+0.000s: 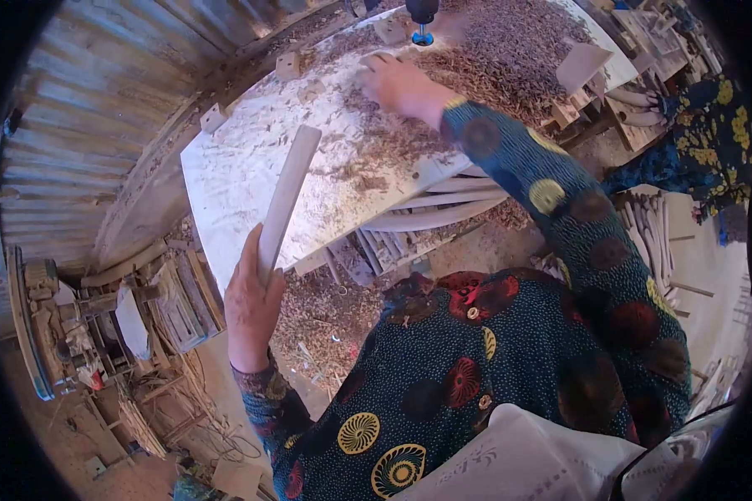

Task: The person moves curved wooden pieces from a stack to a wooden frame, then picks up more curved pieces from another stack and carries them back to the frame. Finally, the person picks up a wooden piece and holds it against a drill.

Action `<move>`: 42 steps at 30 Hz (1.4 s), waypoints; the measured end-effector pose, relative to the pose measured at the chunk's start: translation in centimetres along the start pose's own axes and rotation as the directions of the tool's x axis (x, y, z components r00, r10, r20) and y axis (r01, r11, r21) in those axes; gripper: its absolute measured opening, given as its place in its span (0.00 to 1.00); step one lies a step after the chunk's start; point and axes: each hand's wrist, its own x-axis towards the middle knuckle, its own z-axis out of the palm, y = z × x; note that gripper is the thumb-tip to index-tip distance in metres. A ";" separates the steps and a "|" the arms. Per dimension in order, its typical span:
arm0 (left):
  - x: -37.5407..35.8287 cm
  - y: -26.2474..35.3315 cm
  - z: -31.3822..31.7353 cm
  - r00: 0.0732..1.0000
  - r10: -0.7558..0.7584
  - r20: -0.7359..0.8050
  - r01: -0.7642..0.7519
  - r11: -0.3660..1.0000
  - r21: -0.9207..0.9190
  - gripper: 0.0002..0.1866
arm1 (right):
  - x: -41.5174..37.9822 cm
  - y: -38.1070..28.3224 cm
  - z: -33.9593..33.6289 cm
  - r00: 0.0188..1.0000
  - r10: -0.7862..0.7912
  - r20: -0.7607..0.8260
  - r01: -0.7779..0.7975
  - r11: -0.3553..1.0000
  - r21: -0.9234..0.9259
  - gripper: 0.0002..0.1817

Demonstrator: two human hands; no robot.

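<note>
My left hand [252, 309] is closed around the lower end of a long, flat, pale wooden slat [289, 196]. The slat points up and away over the left part of a white board tabletop [217, 188]. On that tabletop my right hand [399, 86] reaches far forward among wood shavings [497, 63]. Its fingers look stretched out and slightly blurred, and I see nothing held in them. Just beyond it hangs a blue drill bit [423, 37] in a black chuck.
Small wooden blocks [287, 65] stand along the far edge. Curved wooden pieces [439, 217] are stacked under the table. Another person in patterned clothing [710, 142] is at the right. Timber and clutter [175, 301] lie at the left beside a corrugated metal wall [92, 125].
</note>
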 end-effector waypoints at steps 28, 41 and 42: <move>-7.9 0.3 -0.2 0.864 -0.493 -0.105 0.492 0.870 -0.039 0.31 | 15.5 -0.2 7.3 0.969 0.172 0.180 -0.220 0.930 0.295 0.49; -7.8 -1.1 -3.2 0.895 -0.368 -0.252 0.392 0.918 0.053 0.31 | 5.2 -13.6 3.1 0.819 -0.569 0.072 0.332 0.572 0.750 0.36; -6.9 -1.1 -3.4 0.918 -0.309 -0.247 0.336 0.939 0.071 0.31 | 5.2 -13.1 3.3 0.844 -0.533 0.049 0.356 0.627 0.693 0.36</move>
